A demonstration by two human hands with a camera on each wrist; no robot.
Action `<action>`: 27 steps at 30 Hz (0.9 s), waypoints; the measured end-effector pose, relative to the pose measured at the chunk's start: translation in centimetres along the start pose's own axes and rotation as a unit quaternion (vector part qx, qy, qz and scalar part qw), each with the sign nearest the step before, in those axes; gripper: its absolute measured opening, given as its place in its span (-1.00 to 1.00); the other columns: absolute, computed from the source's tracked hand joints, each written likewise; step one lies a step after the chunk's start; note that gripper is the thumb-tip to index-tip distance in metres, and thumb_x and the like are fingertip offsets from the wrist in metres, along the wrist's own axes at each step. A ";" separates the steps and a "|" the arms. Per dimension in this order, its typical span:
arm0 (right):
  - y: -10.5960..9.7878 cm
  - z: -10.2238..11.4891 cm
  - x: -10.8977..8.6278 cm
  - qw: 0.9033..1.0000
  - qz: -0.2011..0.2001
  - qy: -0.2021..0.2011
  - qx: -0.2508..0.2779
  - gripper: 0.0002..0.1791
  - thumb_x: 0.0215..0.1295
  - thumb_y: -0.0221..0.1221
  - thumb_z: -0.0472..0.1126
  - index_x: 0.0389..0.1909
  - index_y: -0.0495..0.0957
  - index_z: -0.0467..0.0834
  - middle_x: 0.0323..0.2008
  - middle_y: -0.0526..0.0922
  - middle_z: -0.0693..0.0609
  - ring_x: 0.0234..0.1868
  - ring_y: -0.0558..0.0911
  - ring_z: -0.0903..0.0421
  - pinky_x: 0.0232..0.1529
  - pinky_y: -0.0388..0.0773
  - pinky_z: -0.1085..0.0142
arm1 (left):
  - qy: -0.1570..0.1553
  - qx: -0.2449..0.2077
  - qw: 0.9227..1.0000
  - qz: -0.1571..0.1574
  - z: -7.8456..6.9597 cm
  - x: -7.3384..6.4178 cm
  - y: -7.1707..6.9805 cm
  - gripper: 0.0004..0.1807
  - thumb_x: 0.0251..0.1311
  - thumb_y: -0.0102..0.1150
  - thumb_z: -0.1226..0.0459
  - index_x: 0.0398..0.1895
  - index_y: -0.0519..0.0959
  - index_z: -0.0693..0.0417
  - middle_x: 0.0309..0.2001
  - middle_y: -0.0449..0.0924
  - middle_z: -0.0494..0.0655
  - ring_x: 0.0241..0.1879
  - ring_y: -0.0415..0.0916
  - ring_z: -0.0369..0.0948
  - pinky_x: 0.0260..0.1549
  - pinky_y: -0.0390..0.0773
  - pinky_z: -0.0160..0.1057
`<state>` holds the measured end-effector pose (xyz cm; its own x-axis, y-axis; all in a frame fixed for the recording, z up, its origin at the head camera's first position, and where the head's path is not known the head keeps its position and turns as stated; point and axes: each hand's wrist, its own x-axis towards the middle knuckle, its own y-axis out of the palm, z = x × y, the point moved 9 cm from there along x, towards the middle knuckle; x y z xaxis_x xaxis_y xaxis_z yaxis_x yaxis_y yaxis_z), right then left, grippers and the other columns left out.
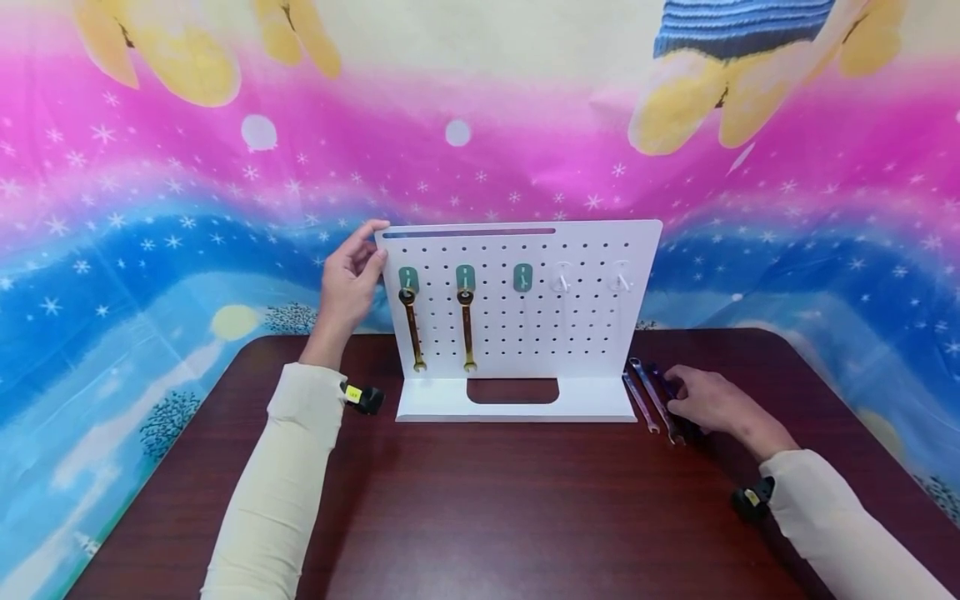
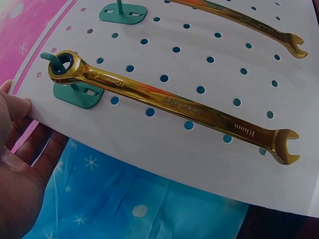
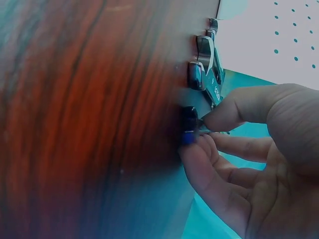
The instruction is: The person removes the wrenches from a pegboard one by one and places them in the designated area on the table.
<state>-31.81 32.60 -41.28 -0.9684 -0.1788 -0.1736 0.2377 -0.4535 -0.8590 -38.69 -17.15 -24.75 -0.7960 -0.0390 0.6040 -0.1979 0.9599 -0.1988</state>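
My left hand (image 1: 349, 279) grips the upper left corner of a white pegboard (image 1: 517, 367), thumb in front and fingers behind. Two gold combination wrenches hang by their ring ends from green hooks: one at the far left (image 2: 179, 105), marked 10mm on its open end, and another (image 1: 468, 333) beside it. On the table at the board's right, my right hand (image 1: 708, 398) pinches a dark wrench (image 3: 189, 122) between thumb and fingers; most of it is hidden. Left of that hand lie a small silver wrench (image 1: 641, 404) and a longer wrench (image 1: 656, 398).
A bare green hook (image 1: 522, 277) and two clear hooks (image 1: 562, 277) continue the row on the board. The board's foot (image 1: 435, 404) stands on a dark wooden table (image 1: 510, 508). Behind hangs a colourful printed cloth (image 1: 465, 179).
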 end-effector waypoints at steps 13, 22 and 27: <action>-0.2 -0.3 -0.3 0.999 -0.023 -0.021 -0.018 -0.45 0.38 0.19 -0.31 0.29 0.33 -0.50 -0.19 0.63 -0.28 -0.48 0.57 0.02 -0.46 0.59 0.10 | -0.004 0.006 1.000 0.003 0.1 -0.2 0.2 -0.61 0.55 0.09 0.26 0.37 0.55 -0.11 -0.14 0.64 0.07 -0.24 0.60 -0.08 -0.25 0.61 -0.27; -1.1 1.7 -0.4 0.993 -0.087 -0.054 -0.065 -0.48 0.39 0.25 -0.20 0.26 0.46 -0.39 -0.17 0.69 -0.20 -0.23 0.66 -0.07 -0.23 0.63 -0.11 | 0.002 0.005 1.000 0.000 0.0 -0.2 0.2 -0.61 0.55 0.09 0.27 0.37 0.55 -0.09 -0.14 0.64 0.08 -0.24 0.60 -0.10 -0.20 0.64 -0.09; -1.0 4.8 -0.8 0.990 -0.105 -0.089 -0.025 -0.52 0.43 0.24 -0.19 0.28 0.48 -0.32 -0.23 0.66 -0.04 -0.46 0.57 0.11 -0.47 0.53 0.16 | 0.003 0.003 1.000 -0.002 0.0 -0.2 0.1 -0.61 0.55 0.08 0.27 0.38 0.54 -0.08 -0.15 0.63 0.09 -0.23 0.60 -0.10 -0.19 0.64 -0.10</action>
<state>-30.94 29.01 -37.96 -0.9666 -0.2379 0.0955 0.0238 -0.4543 -0.8905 -38.59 -17.05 -24.87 -0.7922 -0.0418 0.6088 -0.2049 0.9580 -0.2008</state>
